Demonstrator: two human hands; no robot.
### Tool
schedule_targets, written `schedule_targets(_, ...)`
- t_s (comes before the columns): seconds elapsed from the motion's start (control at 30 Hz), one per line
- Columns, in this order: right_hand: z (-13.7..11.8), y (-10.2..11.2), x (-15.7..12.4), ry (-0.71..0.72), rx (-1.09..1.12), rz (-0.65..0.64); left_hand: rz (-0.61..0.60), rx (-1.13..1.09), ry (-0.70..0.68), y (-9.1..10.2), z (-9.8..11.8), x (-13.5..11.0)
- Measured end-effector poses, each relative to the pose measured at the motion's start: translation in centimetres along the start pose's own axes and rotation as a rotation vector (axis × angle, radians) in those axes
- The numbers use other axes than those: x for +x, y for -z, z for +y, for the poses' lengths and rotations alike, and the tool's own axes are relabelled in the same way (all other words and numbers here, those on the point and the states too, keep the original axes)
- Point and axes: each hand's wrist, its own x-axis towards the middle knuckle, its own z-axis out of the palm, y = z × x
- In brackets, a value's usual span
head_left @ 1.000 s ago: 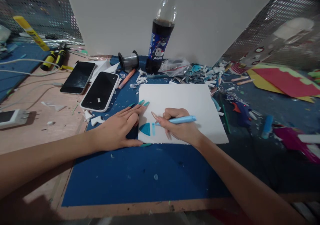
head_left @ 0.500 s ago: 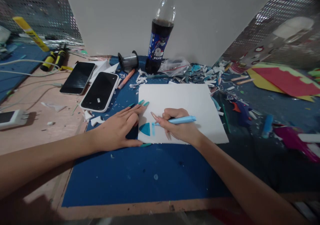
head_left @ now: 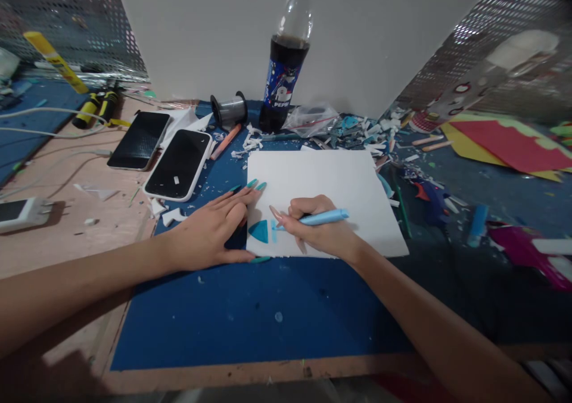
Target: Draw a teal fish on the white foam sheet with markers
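A white sheet [head_left: 330, 188] lies on a blue mat [head_left: 250, 313]. My right hand [head_left: 319, 231] is closed around a light blue marker [head_left: 322, 217], its tip at a blue stroke on the sheet's near left corner. A teal triangle [head_left: 260, 231] is coloured just left of that stroke. My left hand [head_left: 210, 230] lies flat, fingers stretched out, pressing on the sheet's left edge next to the triangle.
Two phones [head_left: 179, 163] lie left of the sheet. Behind it stand a cola bottle [head_left: 283, 72] and a wire spool [head_left: 229, 109], amid paper scraps [head_left: 361, 132]. A blue glue gun [head_left: 431, 199] and coloured paper [head_left: 509, 146] are to the right. A charger [head_left: 20, 211] sits far left.
My right hand has shifted slightly left and down, bringing the marker tip lower along the blue stroke. My left hand has stayed put.
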Motion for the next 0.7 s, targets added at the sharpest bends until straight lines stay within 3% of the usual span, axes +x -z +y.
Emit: schedule_targets(0.7, -0.02, 0.27, -0.14, 0.045, 0.096, -0.159, -0.002, 0.036, -0.01, -0.13, 0.15, -0.01)
